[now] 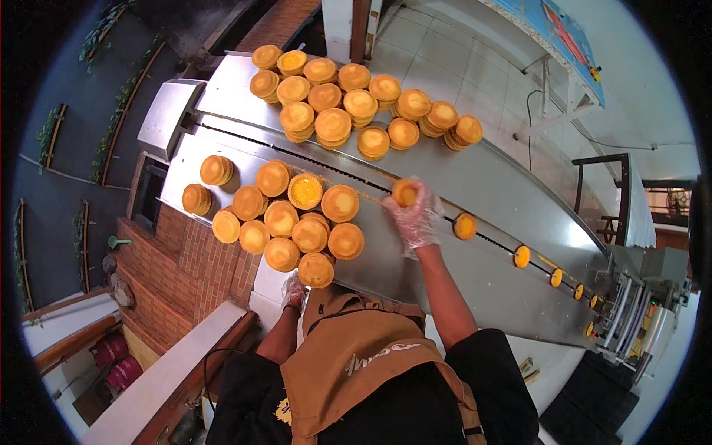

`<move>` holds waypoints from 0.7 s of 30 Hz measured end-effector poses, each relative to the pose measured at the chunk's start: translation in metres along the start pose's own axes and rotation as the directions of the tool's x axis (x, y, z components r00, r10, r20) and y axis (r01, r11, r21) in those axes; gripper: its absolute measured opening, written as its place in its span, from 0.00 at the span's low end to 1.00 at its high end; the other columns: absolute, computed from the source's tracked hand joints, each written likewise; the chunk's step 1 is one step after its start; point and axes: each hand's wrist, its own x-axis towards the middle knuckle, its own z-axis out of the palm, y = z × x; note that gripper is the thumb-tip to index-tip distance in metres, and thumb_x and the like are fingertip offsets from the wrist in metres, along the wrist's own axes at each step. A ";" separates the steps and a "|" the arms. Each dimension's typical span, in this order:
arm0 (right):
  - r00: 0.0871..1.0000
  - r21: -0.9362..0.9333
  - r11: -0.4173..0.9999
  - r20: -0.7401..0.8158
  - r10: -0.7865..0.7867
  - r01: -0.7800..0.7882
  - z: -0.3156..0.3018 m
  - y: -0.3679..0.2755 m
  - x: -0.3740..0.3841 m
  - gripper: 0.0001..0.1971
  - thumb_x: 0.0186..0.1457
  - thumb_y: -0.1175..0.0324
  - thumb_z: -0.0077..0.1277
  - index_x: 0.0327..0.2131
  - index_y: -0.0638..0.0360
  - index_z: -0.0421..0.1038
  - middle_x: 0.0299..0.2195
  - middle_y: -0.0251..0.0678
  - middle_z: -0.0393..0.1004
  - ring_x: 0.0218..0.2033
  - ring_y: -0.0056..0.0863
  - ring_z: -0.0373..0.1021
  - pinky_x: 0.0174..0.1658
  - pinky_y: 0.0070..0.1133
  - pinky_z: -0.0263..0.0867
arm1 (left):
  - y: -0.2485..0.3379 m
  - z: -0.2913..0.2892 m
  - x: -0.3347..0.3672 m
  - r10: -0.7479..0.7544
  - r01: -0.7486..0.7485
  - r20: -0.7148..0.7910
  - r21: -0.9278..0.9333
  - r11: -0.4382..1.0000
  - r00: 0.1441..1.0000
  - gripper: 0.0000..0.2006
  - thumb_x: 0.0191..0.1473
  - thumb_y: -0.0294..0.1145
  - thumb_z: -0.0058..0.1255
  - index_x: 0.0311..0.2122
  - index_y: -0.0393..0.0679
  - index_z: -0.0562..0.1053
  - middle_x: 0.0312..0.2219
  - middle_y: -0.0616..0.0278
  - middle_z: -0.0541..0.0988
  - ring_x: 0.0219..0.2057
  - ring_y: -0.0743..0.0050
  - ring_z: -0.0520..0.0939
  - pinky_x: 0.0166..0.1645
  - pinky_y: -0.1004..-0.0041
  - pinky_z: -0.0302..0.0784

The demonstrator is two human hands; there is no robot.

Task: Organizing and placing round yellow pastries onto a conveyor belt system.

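I see the right hand [414,219], in a clear plastic glove, with its fingers curled round one small round pastry [405,192], golden brown with a yellow centre, held over the dark belt slot [356,183] of the steel table [482,185]. The left hand [294,291], also gloved, rests at the near table edge, fingers bent together, just beside the near heap of pastries [297,222]. A second heap [348,100] lies on the far side. Single pastries [465,226] run off right along the slot. Far right, a blue banner [556,33] with a red patch hangs on the wall.
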 end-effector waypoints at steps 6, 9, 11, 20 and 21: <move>0.952 0.708 0.650 0.292 0.087 -0.277 0.039 0.012 0.023 0.18 0.54 0.59 0.52 0.43 0.60 0.64 0.35 0.40 0.72 0.38 0.31 0.70 0.43 0.28 0.65 | 0.007 0.020 0.031 -0.270 0.063 -0.149 -0.764 0.643 0.951 0.15 0.55 0.40 0.48 0.45 0.44 0.69 0.31 0.63 0.77 0.26 0.72 0.77 0.27 0.71 0.72; 0.982 0.403 0.907 0.180 0.052 -0.122 0.003 0.041 0.049 0.14 0.58 0.61 0.46 0.41 0.60 0.65 0.30 0.34 0.68 0.32 0.26 0.67 0.37 0.27 0.66 | 0.029 -0.005 0.021 -0.423 0.224 -0.062 -0.774 0.592 0.904 0.15 0.57 0.43 0.44 0.41 0.42 0.70 0.27 0.61 0.77 0.23 0.72 0.76 0.25 0.71 0.70; 0.954 0.227 0.929 0.001 0.300 -0.292 -0.046 0.035 0.092 0.16 0.56 0.59 0.48 0.42 0.59 0.65 0.36 0.40 0.70 0.39 0.33 0.69 0.45 0.30 0.66 | 0.054 -0.021 0.017 -0.507 0.328 0.006 -0.770 0.548 0.862 0.17 0.59 0.46 0.41 0.39 0.42 0.71 0.24 0.60 0.76 0.21 0.72 0.75 0.24 0.72 0.69; 0.993 -0.290 0.957 -0.117 -0.028 -0.008 -0.068 0.089 0.169 0.24 0.38 0.61 0.61 0.40 0.59 0.66 0.41 0.45 0.65 0.45 0.45 0.64 0.48 0.33 0.63 | 0.101 -0.048 0.004 -0.686 0.501 0.164 -0.802 0.326 0.709 0.22 0.61 0.52 0.34 0.42 0.41 0.68 0.26 0.55 0.76 0.17 0.72 0.71 0.23 0.72 0.67; 0.995 -0.279 0.960 -0.097 -0.034 0.005 -0.063 0.077 0.162 0.24 0.38 0.61 0.61 0.40 0.59 0.66 0.41 0.45 0.65 0.45 0.45 0.64 0.48 0.33 0.63 | 0.089 -0.043 -0.004 -0.662 0.454 0.141 -0.828 0.330 0.737 0.21 0.61 0.52 0.34 0.42 0.42 0.68 0.26 0.55 0.76 0.17 0.72 0.70 0.23 0.72 0.67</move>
